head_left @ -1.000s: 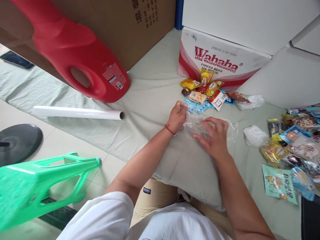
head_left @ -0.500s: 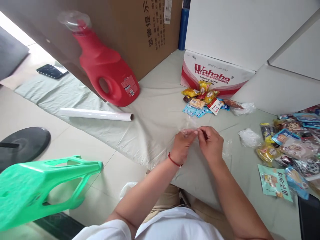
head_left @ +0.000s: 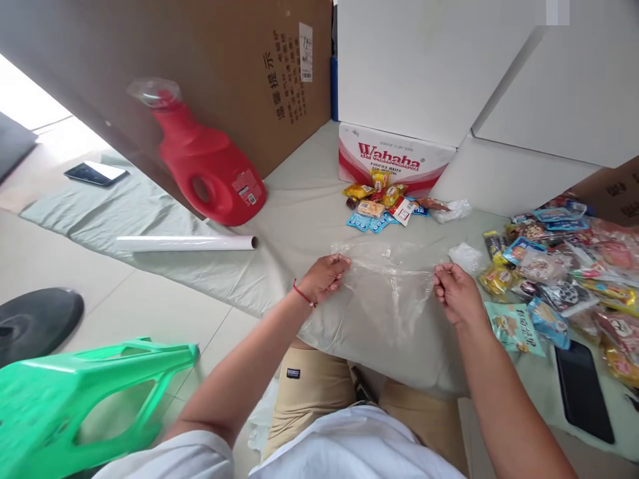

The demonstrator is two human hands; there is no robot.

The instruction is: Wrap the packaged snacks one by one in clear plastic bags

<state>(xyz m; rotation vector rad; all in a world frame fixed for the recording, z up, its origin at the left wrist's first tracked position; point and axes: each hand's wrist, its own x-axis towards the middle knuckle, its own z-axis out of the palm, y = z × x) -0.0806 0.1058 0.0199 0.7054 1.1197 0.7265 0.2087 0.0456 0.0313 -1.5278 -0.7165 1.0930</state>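
A clear plastic bag (head_left: pixel 392 286) hangs spread between my hands above the cloth-covered surface. My left hand (head_left: pixel 327 276) pinches its left edge, and a red cord bracelet circles that wrist. At the opposite edge, my right hand (head_left: pixel 454 289) grips the bag with fingers curled. Beyond the bag lies a small pile of wrapped snacks (head_left: pixel 372 208) in yellow, blue and red packets. Just past my right hand sits a crumpled wad of clear plastic (head_left: pixel 465 257).
A white-and-red Wahaba-style carton (head_left: pixel 394 153) stands behind the snacks. At right are many packaged snacks (head_left: pixel 554 266) and a black phone (head_left: pixel 583 392). Leftward are a red detergent jug (head_left: pixel 214 166), a white roll (head_left: pixel 187 243) and a green plastic stool (head_left: pixel 90 399).
My hands have moved apart from fingertips touching, stretching the clear bag wide between them. The camera view has shifted to the right, bringing the black phone fully into sight.
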